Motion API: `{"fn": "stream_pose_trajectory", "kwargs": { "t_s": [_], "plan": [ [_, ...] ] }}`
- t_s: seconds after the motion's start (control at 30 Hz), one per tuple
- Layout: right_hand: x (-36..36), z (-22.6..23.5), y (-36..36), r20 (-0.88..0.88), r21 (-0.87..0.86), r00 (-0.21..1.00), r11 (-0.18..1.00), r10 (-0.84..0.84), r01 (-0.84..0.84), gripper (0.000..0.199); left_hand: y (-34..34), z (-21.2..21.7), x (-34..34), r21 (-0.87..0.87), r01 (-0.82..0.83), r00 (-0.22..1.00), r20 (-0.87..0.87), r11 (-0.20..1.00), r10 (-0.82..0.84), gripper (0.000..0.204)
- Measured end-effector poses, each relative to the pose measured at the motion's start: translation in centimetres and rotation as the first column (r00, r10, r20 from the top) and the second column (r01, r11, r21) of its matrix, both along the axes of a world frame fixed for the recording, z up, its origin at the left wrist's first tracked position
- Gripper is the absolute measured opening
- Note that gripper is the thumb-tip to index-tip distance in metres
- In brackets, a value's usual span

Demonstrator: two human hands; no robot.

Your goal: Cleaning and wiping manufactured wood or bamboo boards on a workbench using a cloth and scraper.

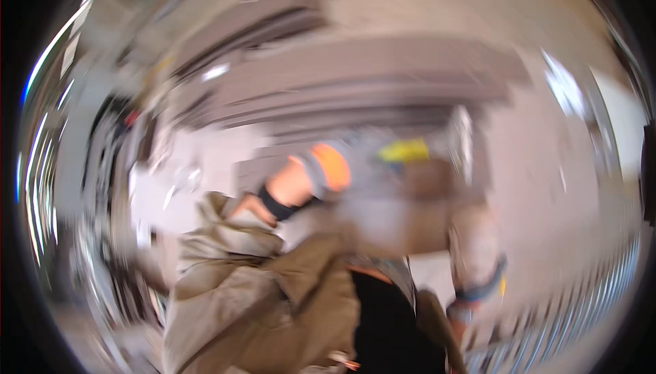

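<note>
Motion smears most of the picture. My left hand [355, 158], in a grey glove with an orange cuff, reaches to the right across the middle. Close by its fingers is a small bright yellow patch [406, 150], too blurred to name. Below that sits a tan, box-like block [417, 220] with a paler left side, in front of my body. My right hand [476, 241], in a pale glove with a dark grey cuff, is at the block's right side. The blur hides the fingers of both hands, so whether either one grips the block does not show.
Long brown boards or flat cartons [355, 66] lie stacked ahead, with another brown stack [253, 22] farther off to the left. Pale wrapping-like material [184, 182] lies at the left. Slatted or ribbed edging [567, 319] runs along the lower right.
</note>
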State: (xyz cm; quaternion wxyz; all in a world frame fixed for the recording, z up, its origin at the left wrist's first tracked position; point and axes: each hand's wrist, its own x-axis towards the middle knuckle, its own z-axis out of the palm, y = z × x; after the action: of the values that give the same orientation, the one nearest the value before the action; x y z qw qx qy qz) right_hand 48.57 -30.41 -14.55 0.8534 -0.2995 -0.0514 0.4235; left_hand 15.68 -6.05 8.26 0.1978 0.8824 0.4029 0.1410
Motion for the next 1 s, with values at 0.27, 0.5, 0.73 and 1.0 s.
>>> {"fn": "stream_pose_trajectory", "kwargs": {
  "t_s": [0.27,0.5,0.73,1.0],
  "plan": [
    [-17.5,-5.4,23.5,0.560,-0.252,0.574,0.783,0.597,-0.569,0.054,-13.6,-3.3,-15.5,-0.306,-0.560,0.827,-0.143,0.770,0.544,0.038],
    [-29.5,-5.4,27.1,0.525,-0.194,0.407,0.571,0.747,-0.798,0.055,-24.3,-2.7,-24.9,-0.357,-0.754,0.639,-0.204,0.551,0.742,0.046],
    [-34.6,-6.2,27.1,0.486,-0.172,0.389,0.523,0.782,-0.835,0.056,-26.5,-2.3,-30.6,-0.380,-0.781,0.597,-0.227,0.495,0.769,0.044],
    [-37.3,-7.4,26.7,0.445,-0.143,0.413,0.518,0.795,-0.843,0.057,-23.7,-2.9,-35.2,-0.368,-0.679,0.726,-0.209,0.635,0.655,0.043]
  ]
}}
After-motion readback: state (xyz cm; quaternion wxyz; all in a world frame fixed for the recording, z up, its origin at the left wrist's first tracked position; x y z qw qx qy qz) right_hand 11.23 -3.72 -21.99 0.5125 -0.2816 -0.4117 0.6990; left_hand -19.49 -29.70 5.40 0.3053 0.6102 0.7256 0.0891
